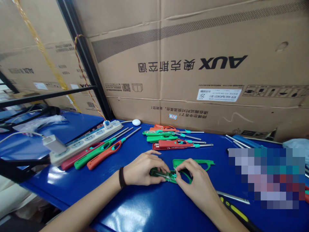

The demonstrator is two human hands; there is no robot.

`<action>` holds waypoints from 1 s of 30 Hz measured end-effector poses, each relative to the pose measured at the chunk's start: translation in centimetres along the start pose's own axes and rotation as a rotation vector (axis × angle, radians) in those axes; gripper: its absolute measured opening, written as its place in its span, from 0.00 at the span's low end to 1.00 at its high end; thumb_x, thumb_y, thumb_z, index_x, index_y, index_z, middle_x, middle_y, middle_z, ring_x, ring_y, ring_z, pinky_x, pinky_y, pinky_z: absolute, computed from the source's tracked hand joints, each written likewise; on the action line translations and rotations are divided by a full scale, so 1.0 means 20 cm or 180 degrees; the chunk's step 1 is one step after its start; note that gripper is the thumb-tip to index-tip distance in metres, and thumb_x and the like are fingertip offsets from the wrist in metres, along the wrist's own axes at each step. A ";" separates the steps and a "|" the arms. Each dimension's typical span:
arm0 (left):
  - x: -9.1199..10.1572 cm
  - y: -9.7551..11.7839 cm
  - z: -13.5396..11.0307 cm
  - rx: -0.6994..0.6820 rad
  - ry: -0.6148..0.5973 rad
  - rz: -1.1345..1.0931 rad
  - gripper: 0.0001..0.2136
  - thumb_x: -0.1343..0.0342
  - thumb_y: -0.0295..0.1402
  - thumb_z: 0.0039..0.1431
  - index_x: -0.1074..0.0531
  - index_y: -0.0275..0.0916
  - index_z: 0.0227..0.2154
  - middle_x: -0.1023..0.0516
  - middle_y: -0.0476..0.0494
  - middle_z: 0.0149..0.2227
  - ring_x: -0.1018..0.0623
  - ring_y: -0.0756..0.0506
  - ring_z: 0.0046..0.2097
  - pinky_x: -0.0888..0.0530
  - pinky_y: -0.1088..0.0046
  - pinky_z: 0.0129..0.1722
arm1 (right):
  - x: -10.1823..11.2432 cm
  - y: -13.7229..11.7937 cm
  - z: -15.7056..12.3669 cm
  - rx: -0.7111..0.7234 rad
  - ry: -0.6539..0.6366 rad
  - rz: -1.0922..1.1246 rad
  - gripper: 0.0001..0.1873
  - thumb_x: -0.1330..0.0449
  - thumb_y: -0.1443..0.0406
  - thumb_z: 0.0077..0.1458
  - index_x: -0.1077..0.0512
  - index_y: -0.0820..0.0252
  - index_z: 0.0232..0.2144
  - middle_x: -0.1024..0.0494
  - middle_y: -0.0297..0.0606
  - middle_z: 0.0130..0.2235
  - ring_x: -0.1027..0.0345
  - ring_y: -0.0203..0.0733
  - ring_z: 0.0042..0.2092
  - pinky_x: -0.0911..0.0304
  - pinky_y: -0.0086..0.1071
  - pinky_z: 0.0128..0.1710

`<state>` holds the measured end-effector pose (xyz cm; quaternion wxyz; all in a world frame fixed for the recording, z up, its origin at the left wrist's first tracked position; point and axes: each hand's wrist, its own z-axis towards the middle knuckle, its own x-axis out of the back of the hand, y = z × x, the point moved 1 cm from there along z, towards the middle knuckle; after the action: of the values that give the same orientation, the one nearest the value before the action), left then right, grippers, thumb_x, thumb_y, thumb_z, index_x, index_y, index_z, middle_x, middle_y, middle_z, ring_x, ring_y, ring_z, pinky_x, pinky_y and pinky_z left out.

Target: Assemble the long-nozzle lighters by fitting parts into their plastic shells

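Between my hands, an opened green lighter half lies on the blue table with its inner parts showing. My left hand grips its left end, fingers closed over it. My right hand pinches at its middle, thumb and forefinger together by a thin pale piece too small to name. Just behind sits a second green casing half with a looped handle. Under my right forearm is a tool with a black and yellow handle and a flat metal blade.
Several red and green lighters with metal tubes lie behind my hands. At the left, three more lighters lean by a white power strip. A large cardboard box stands at the back. A blurred patch covers things at the right.
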<state>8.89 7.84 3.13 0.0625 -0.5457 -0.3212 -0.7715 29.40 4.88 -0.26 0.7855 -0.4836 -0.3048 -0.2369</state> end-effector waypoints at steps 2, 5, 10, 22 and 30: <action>0.00 0.00 0.00 -0.0007 0.0004 0.0002 0.12 0.38 0.30 0.54 0.27 0.42 0.42 0.19 0.52 0.37 0.20 0.48 0.40 0.43 0.65 0.59 | 0.00 0.01 0.00 0.0090 0.0036 -0.0027 0.05 0.45 0.69 0.53 0.29 0.55 0.31 0.27 0.35 0.33 0.30 0.45 0.37 0.36 0.38 0.38; 0.00 0.00 0.00 -0.0025 0.0003 0.0005 0.12 0.38 0.31 0.55 0.27 0.43 0.42 0.19 0.52 0.37 0.20 0.48 0.41 0.42 0.65 0.59 | -0.01 0.02 0.00 0.0295 0.0056 0.0001 0.07 0.44 0.69 0.54 0.28 0.54 0.33 0.27 0.35 0.34 0.30 0.44 0.38 0.35 0.38 0.38; -0.01 0.00 0.00 0.0011 0.0018 -0.0020 0.11 0.38 0.31 0.55 0.27 0.43 0.42 0.19 0.51 0.37 0.20 0.48 0.39 0.41 0.64 0.58 | -0.01 0.02 -0.01 0.0728 0.0219 0.0071 0.11 0.44 0.73 0.55 0.25 0.56 0.37 0.27 0.38 0.34 0.32 0.44 0.38 0.34 0.37 0.38; 0.00 0.01 0.00 0.0031 0.0065 -0.0016 0.08 0.39 0.30 0.55 0.26 0.41 0.38 0.19 0.52 0.34 0.20 0.49 0.36 0.40 0.65 0.58 | -0.02 -0.02 -0.03 0.1024 -0.0061 -0.0024 0.13 0.44 0.74 0.56 0.25 0.56 0.40 0.28 0.38 0.35 0.33 0.44 0.38 0.34 0.37 0.38; -0.01 0.01 0.00 -0.0023 0.0038 0.0031 0.10 0.38 0.30 0.55 0.27 0.41 0.40 0.19 0.51 0.35 0.20 0.48 0.40 0.40 0.67 0.58 | 0.04 -0.03 -0.03 0.0743 -0.0010 0.0020 0.08 0.43 0.72 0.55 0.29 0.55 0.36 0.27 0.35 0.35 0.32 0.43 0.39 0.36 0.39 0.41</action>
<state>8.93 7.67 3.07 0.0663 -0.5428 -0.3154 -0.7756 29.74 4.14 0.42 0.8367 -0.3902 -0.3301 -0.1966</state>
